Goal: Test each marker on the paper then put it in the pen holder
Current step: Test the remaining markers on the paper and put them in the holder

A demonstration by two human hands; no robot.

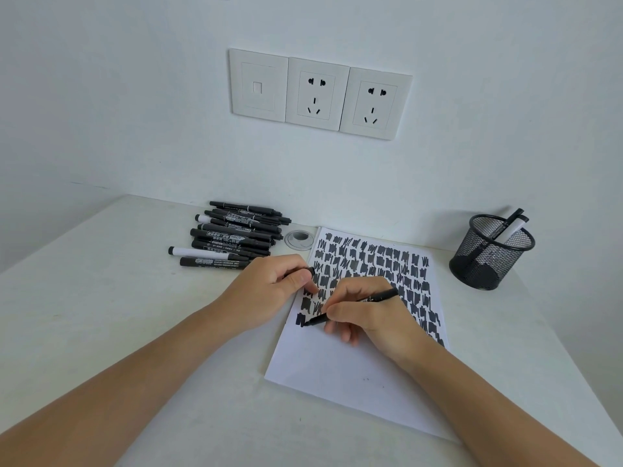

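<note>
My right hand grips a black marker in a writing hold, its tip touching the white paper at the left end of a row of black scribbles. My left hand rests at the paper's left edge and holds a black marker cap between its fingers. A pile of several black and white markers lies at the back left of the table. The black mesh pen holder stands at the right with two markers in it.
The white table meets a white wall with three socket plates. A round cable grommet sits between the marker pile and the paper. The paper's upper half is covered with several rows of black marks.
</note>
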